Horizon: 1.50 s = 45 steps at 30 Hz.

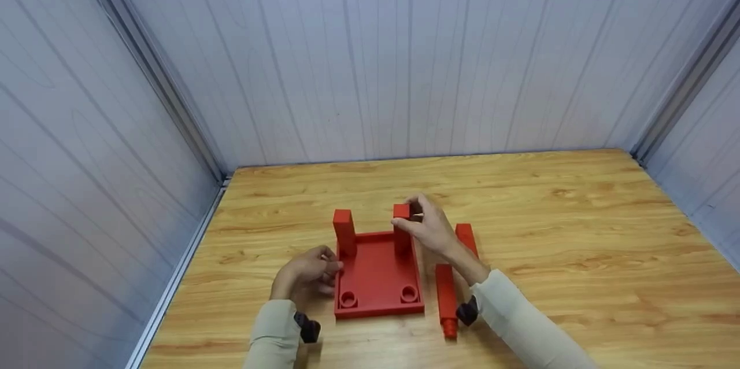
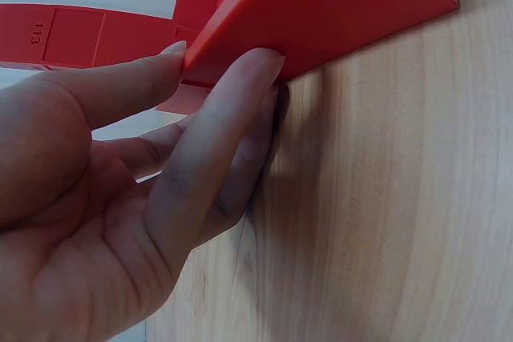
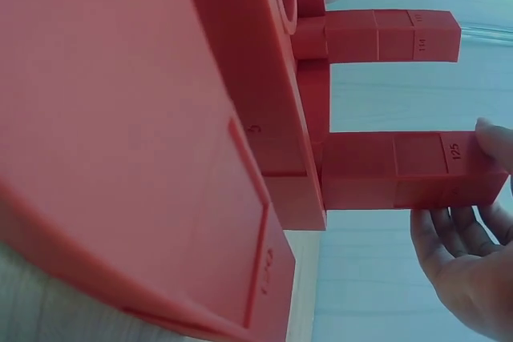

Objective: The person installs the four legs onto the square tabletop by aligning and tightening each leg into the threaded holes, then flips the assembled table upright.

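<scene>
The right hand (image 1: 432, 231) covers part of the far-right leg (image 1: 403, 246), and the far loose leg (image 1: 466, 237) disappears behind the right forearm (image 1: 469, 262). How deeply the two standing legs sit in the tray (image 1: 377, 283) cannot be told. Sleeves (image 1: 523, 317) and counter (image 1: 578, 242) are cut off at the head view's near edge; any lettering there is too small to read. The left wrist view crops the tray — and the left hand (image 1: 306, 269). In the right wrist view, the left hand's fingers are blurred and a large loose leg (image 3: 120, 158) is cropped, its marking unclear.
</scene>
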Available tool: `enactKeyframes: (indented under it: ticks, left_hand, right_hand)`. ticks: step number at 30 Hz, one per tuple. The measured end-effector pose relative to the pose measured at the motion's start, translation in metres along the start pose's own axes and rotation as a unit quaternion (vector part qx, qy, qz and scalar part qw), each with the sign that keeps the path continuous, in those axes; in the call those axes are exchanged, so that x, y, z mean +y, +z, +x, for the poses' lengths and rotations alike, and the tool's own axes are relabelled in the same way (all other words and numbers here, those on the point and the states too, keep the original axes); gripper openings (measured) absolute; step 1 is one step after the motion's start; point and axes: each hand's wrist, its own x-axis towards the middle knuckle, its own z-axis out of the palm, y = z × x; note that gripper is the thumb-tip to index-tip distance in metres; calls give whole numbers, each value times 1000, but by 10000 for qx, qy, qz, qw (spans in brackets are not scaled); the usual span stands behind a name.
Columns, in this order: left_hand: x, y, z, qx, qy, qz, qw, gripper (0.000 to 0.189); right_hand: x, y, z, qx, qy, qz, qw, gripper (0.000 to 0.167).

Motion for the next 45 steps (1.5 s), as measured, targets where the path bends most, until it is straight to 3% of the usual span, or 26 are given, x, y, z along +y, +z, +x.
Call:
enactKeyframes:
  ticks: [9, 17, 24, 33, 40, 45]
  left_hand:
    - [1, 1, -1, 13, -19, -77, 10000, 17]
    - [1, 1, -2, 20, -14, -178, 9998, 17]
    - [0, 2, -2, 2, 0, -269, 9996, 17]
    - [1, 2, -3, 0, 3, -79, 10000, 19]
    - [1, 3, -3, 43, -11, -175, 9998, 18]
    - [1, 2, -4, -17, 8, -134, 9999, 18]
  right_hand:
    - [30, -4, 7, 48, 376, 68, 9993, 43]
    - [18, -15, 1, -46, 234, 97, 9997, 41]
    - [31, -27, 0, 80, 128, -28, 9999, 40]
    - [30, -44, -8, 174, 314, -188, 9992, 39]
    - [3, -55, -21, 107, 441, -399, 9982, 36]
    - [8, -61, -25, 137, 448, -470, 9978, 36]
